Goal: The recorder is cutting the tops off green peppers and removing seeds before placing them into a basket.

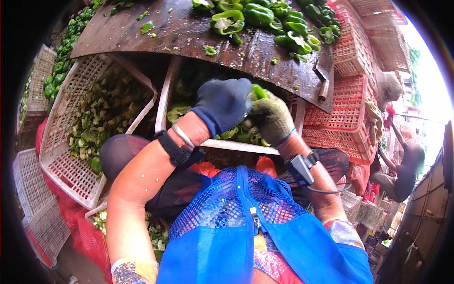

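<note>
My left hand (pixel 223 105), in a dark blue glove, is closed in a fist and slightly blurred; its fingers are turned away, so what they hold is hidden. Against it, my right hand (pixel 273 119) in a dirty olive-green glove grips a green bell pepper (pixel 257 92). Both hands meet over a white plastic crate (pixel 246 146) with pepper pieces inside, just in front of a dark wooden board (pixel 184 31). On the board lie cut, hollowed pepper halves (pixel 228 22) and whole green peppers (pixel 258 15).
A knife (pixel 323 89) lies at the board's right edge. Left of my knee a tilted white crate (pixel 71 123) holds pepper cores and scraps. Red crates (pixel 338 118) stack up on the right. More green peppers (pixel 59 78) are heaped far left. Another person (pixel 405 165) crouches at far right.
</note>
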The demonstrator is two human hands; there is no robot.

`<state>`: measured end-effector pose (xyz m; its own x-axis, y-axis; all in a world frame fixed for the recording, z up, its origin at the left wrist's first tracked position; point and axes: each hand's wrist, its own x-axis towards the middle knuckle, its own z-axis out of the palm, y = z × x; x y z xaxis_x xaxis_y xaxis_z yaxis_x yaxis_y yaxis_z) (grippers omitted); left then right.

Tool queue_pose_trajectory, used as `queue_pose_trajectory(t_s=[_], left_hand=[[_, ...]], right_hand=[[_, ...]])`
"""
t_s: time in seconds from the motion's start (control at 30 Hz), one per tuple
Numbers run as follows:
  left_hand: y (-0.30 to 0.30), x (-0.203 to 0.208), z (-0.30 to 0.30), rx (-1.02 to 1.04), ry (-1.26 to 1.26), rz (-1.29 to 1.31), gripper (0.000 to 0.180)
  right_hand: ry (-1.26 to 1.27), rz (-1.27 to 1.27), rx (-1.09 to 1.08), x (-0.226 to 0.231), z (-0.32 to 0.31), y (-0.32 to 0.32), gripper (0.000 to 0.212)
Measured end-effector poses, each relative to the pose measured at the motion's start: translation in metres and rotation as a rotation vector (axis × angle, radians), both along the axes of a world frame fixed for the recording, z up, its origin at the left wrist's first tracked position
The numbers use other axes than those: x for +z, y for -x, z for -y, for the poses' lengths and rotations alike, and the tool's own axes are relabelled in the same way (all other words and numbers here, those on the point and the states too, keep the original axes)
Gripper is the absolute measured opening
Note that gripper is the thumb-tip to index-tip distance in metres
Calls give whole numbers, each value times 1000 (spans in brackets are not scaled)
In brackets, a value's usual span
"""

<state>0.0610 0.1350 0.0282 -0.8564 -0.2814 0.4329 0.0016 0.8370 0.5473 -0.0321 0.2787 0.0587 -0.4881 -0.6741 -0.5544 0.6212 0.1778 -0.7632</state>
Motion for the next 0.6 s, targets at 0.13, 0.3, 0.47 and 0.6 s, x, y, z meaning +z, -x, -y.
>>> queue_pose_trajectory(t_s=[0.13,0.3,0.47,0.6], left_hand=[[-1,3,2,61,16,-54,15],[-19,23,90,465,-12,-174,15],[-111,34,193,1153,343,-83,49],[-84,32,149,854,91,-119,55]], right_hand=[[183,318,-142,-10,6,-21,33],[94,3,-74,-4,4,-32,41],[-430,-1480,364,40,-4,90,62],[-669,-1692,211,21,24,207,60]])
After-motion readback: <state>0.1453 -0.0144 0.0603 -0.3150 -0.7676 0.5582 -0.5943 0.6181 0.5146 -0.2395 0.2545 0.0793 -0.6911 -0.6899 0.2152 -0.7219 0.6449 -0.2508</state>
